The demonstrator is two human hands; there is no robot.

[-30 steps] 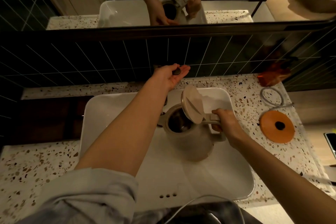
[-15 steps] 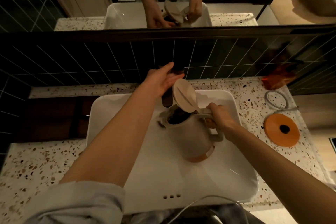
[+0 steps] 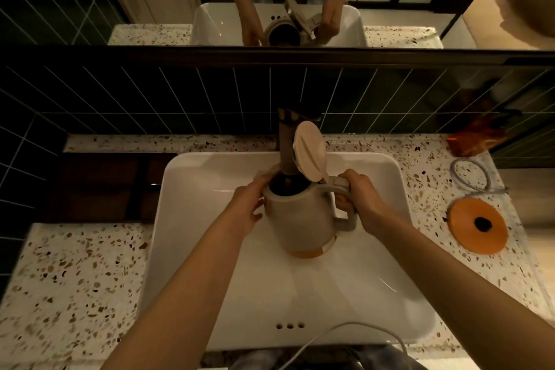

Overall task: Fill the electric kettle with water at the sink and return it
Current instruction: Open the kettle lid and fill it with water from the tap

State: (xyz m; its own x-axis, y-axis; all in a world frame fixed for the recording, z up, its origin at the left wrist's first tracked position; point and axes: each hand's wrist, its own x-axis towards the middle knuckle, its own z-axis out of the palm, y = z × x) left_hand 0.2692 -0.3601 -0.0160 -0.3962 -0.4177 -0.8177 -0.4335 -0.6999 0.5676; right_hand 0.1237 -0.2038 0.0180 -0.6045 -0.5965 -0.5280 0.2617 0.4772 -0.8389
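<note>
A view from above onto a white rectangular basin [image 3: 192, 249] set in a speckled terrazzo counter [image 3: 75, 279], with dark tiled wall behind and a mirror above it; a person's two bare forearms reach in from the near edge. A cream electric kettle [image 3: 303, 219] with an orange band at its foot is held upright over the middle of the basin, toward its back edge; its round lid [image 3: 309, 153] stands hinged open, tilted up toward the wall; a dark spout of the tap [image 3: 286, 144] comes down from the back edge of the basin to the kettle's open mouth, just left of the lid; whether water is running cannot be told. The right hand [image 3: 363, 204] has its fingers curled closed around the kettle's handle on the right side; the left hand [image 3: 249, 207] lies against the kettle's left wall near the rim, fingers loosely bent and pressed to the body, not wrapped fully around it. On the counter's right side, well apart from the basin, lies the round orange kettle base [image 3: 477, 225] with a dark centre, and behind it a looped grey cord [image 3: 471, 174]; an orange-brown packet [image 3: 474, 138] sits in the far right corner; a white cable [image 3: 360, 330] arcs across the basin's near edge.
</note>
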